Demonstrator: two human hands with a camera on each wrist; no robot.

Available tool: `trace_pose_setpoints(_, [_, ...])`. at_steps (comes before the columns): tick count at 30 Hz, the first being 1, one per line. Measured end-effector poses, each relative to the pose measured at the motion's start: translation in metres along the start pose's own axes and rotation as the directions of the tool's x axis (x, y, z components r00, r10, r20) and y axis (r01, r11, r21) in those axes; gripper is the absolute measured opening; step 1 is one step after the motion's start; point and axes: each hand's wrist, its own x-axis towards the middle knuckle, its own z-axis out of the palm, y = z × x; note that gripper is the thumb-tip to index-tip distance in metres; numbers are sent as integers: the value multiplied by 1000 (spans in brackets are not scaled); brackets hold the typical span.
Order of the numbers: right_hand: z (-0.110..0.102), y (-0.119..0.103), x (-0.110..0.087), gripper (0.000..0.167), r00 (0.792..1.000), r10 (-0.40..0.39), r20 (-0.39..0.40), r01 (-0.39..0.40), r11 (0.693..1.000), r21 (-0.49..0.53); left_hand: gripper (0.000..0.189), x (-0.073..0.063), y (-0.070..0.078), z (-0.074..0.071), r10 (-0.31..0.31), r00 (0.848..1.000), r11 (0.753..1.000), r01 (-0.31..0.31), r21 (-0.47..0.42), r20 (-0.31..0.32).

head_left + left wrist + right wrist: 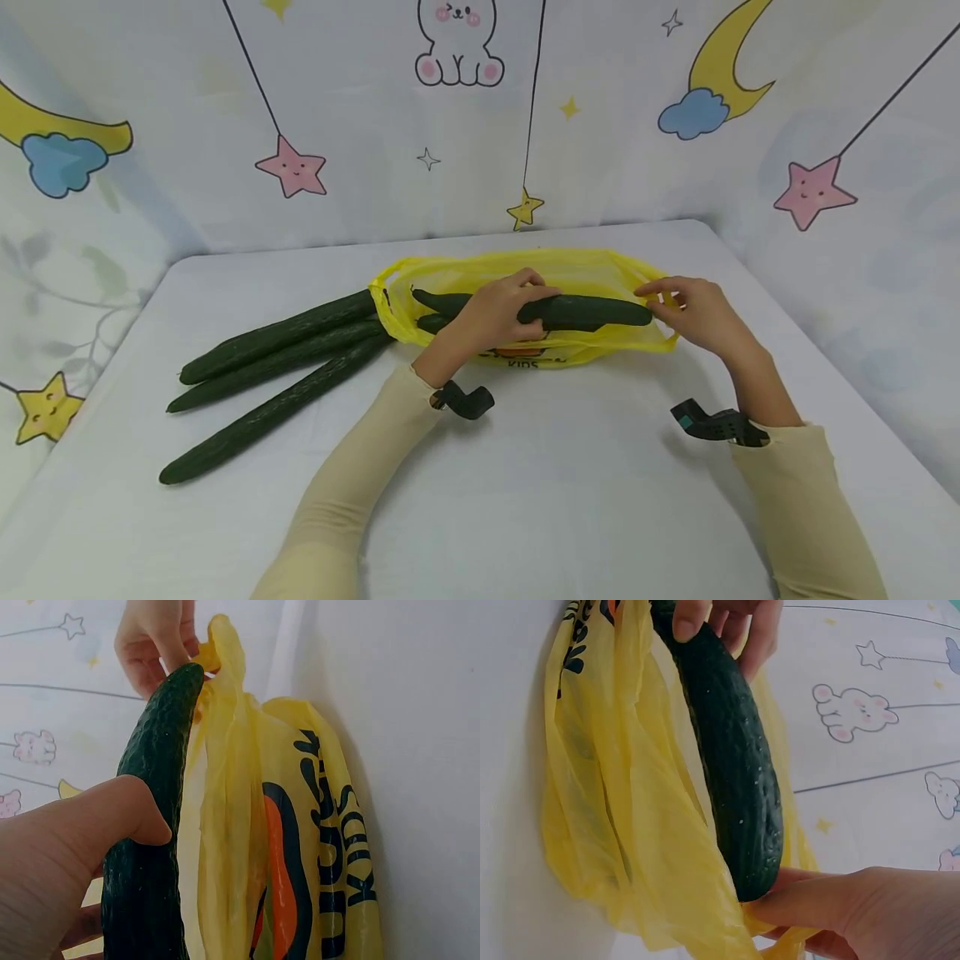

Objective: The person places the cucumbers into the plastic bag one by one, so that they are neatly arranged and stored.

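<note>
My left hand [495, 312] grips a dark green cucumber [592, 312] around its middle, thumb on the near side in the left wrist view. The cucumber lies lengthwise over the mouth of a yellow plastic bag [585, 260] printed with "KIDS". At the bag's right end, my right hand [701, 312] pinches the yellow plastic between thumb and fingers. The cucumber's rounded tip [757, 885] meets that thumb in the right wrist view. Part of another cucumber [431, 323] shows inside the bag beneath the held one; the rest of it is hidden.
Three more cucumbers [262, 429] lie fanned out on the white table [570, 500] to the left, two with their far ends against the bag's left handle [381, 312]. A white cloth backdrop [360, 108] with stars and moons rises behind the table.
</note>
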Motion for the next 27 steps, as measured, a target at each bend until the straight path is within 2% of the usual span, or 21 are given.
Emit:
trace_pose_setpoints(7, [1,-3,1,24,999,-27,-40,27,1000,2,43,5,-10,1,-106,992,994,107,-14,68])
trace_pose_setpoints(14, [2,-8,2,27,999,6,-37,-5,1000,24,42,7,-16,4,-148,985,989,148,8,91])
trace_pose_setpoints(17, [2,-8,2,28,999,4,-39,-3,1000,22,42,9,-20,8,-167,979,986,166,16,121])
trace_pose_setpoints(22, [0,-7,-2,28,999,14,-38,-13,1000,19,43,15,-24,16,-182,965,983,184,9,189])
trace_pose_setpoints(27, [-1,-5,-3,29,999,28,-40,-28,1000,15,45,21,-23,18,-221,949,974,225,5,224])
